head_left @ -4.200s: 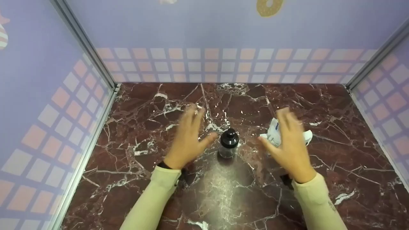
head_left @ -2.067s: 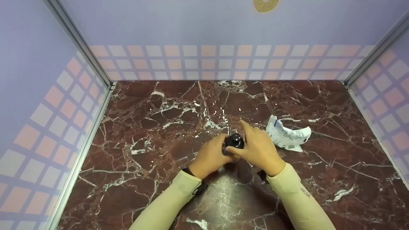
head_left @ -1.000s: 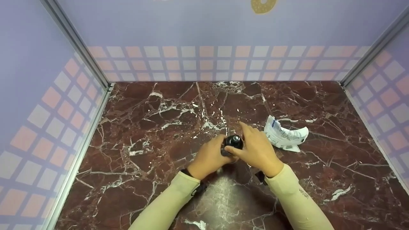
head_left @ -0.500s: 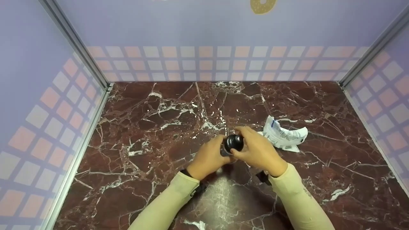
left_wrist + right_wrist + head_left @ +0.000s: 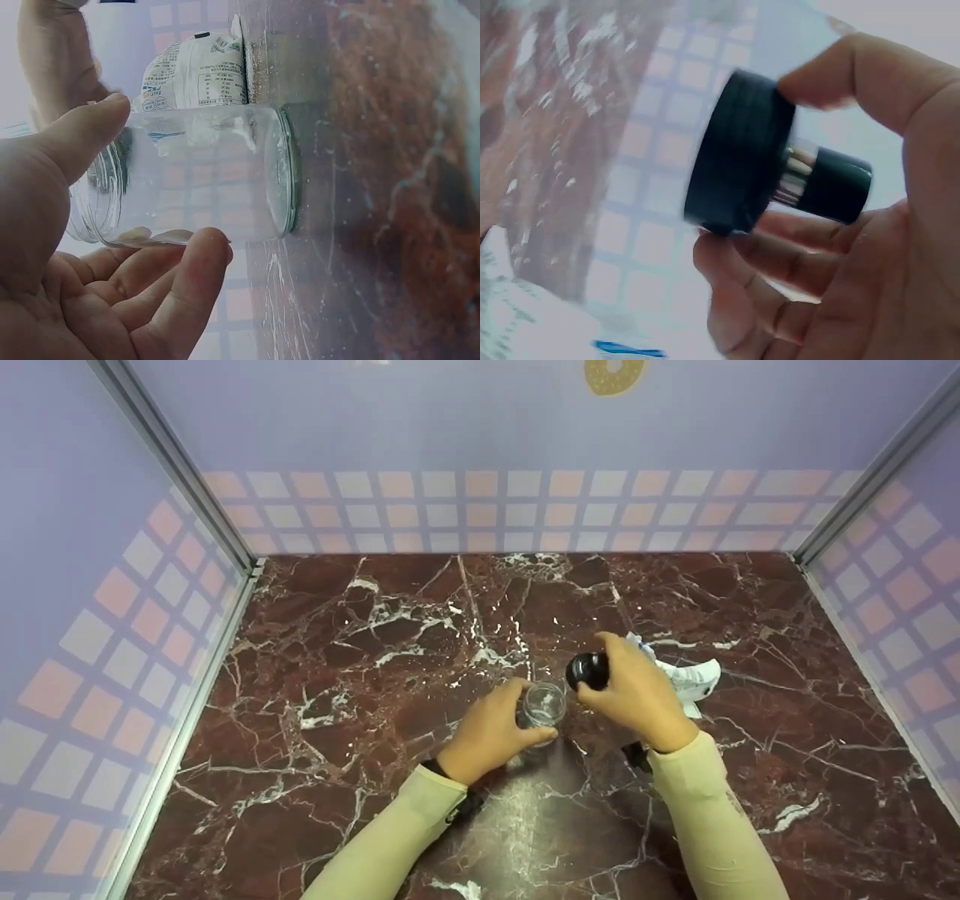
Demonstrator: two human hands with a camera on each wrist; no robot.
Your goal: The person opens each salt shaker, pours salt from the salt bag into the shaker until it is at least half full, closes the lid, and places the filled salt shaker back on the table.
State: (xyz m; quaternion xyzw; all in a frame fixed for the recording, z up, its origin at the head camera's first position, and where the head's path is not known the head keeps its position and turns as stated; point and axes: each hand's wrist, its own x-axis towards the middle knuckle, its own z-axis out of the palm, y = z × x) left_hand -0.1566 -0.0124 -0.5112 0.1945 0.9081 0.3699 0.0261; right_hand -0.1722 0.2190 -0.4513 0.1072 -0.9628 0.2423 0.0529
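A clear glass jar [image 5: 545, 703] stands upright on the marble-patterned table, its threaded mouth uncovered. My left hand [image 5: 491, 731] grips it round the side, thumb and fingers on opposite sides. In the left wrist view the glass jar [image 5: 202, 169] looks see-through, with its thick base on the tabletop. Just right of the jar, my right hand [image 5: 637, 690] holds a black lid [image 5: 587, 671] off the table. The right wrist view shows the lid [image 5: 739, 154] as a wide cap with a smaller black knob on a metallic neck, thumb and fingers pinching the wide rim.
A crumpled white printed packet [image 5: 694, 682] lies behind the right hand, partly hidden by it. Small white flecks [image 5: 521, 637] are scattered on the marble-patterned table [image 5: 337, 795] beyond the jar. Purple panels with a checked band [image 5: 480, 510] enclose the back and sides.
Both hands came in to the standing jar and took hold of it. The right hand then shifted its fingers on the lid and lifted it off to the right. The left hand stayed on the jar.
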